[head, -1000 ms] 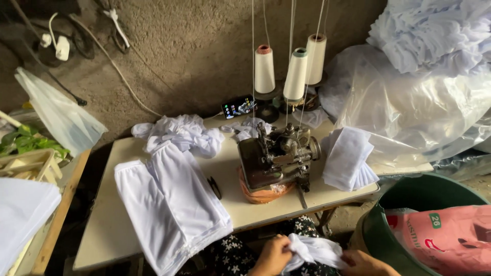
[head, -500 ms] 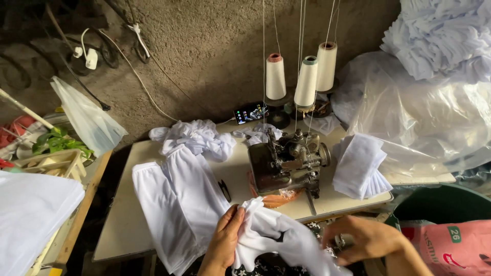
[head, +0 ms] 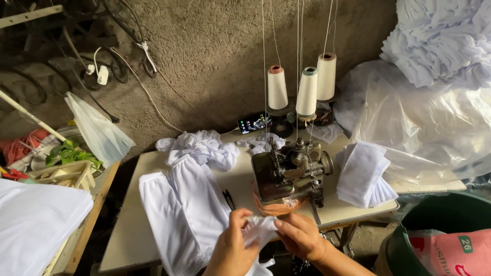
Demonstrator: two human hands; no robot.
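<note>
My left hand (head: pixel 232 245) and my right hand (head: pixel 299 237) both grip a small white cloth piece (head: pixel 258 230) at the front edge of the sewing table (head: pixel 128 240). The hands meet just in front of an old dark sewing machine (head: pixel 289 174). Three thread cones (head: pixel 307 92) stand behind the machine, their threads running straight up. White garments (head: pixel 179 204) lie spread over the table to the left of my hands, with a crumpled white heap (head: pixel 202 148) behind them. Small black scissors (head: pixel 227 198) lie beside the machine.
A stack of folded white pieces (head: pixel 363 174) sits right of the machine. A phone (head: pixel 253 122) leans by the wall. Big plastic bags of white fabric (head: pixel 434 102) fill the right. A green bin (head: pixel 445 230) holds a pink sack. White cloth (head: pixel 30 225) and a wooden crate (head: pixel 64 176) lie left.
My hands have come closer together and bunched the white piece small between them, just before the machine. The view has shifted slightly.
</note>
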